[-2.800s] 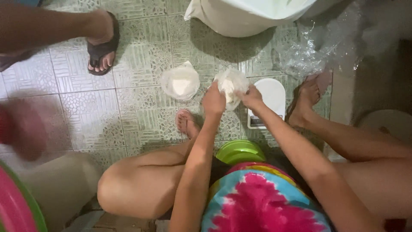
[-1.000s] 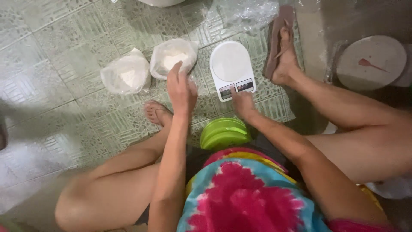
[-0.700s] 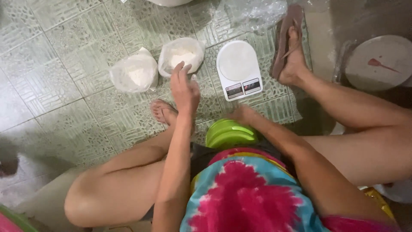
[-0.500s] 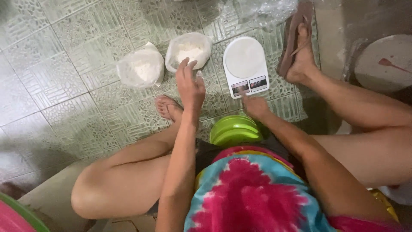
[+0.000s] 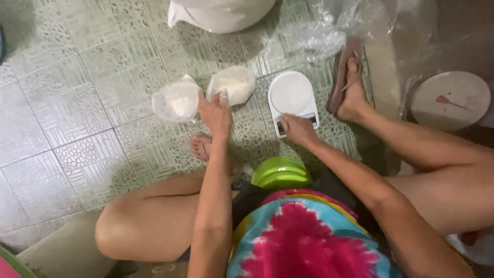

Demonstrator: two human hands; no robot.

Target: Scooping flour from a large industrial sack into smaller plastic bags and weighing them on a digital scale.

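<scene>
Left hand (image 5: 215, 114) pinching neck of filled plastic bag (image 5: 234, 83) on floor (image 5: 77, 103), keeping powder in. Right hand (image 5: 298, 129), fingers curled, pressing front edge of white scale (image 5: 292, 98); second bag (image 5: 177, 101) lying alongside.

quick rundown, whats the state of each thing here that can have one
left hand: fingers gripping the neck of the nearer bag
nearer bag of white powder: filled, lying on the tiled floor
second bag of white powder: filled, lying alone, untouched
right hand: resting at the scale's front edge
white kitchen scale: platform bare; display too blurred to tell
green bowls: stacked
big white sack: full
</scene>
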